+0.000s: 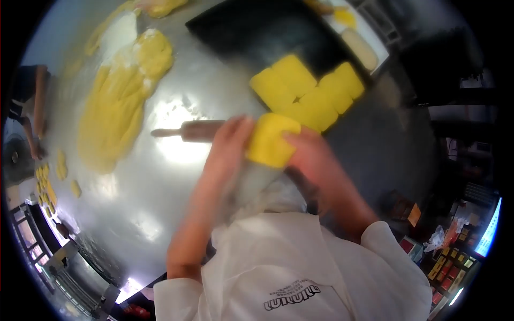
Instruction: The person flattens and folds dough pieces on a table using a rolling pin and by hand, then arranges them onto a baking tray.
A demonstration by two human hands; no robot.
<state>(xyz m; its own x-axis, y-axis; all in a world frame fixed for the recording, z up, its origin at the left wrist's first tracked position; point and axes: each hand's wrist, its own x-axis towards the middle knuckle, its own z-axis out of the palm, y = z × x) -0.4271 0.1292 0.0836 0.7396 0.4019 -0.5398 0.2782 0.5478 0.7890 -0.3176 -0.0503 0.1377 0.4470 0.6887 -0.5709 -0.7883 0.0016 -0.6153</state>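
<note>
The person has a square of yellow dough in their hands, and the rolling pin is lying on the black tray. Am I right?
Almost! The rolling pin isn't on the black tray: the head view shows it lying on the shiny metal table.

Worktable (134, 208): shiny metal, spreading across the left and centre of the frame.
Glare (168, 112): white light blazes off the metal, left of centre.
Backdrop (51, 51): blurred blue-grey, upper left.
Framed panes (27, 230): dark-edged, lower left, near a grey metal unit (80, 278).
Shelves (447, 275): crowded with small red and yellow goods, lower right.
Lit panel (490, 230): glowing blue-white at the right edge, amid deep shadow.
</note>
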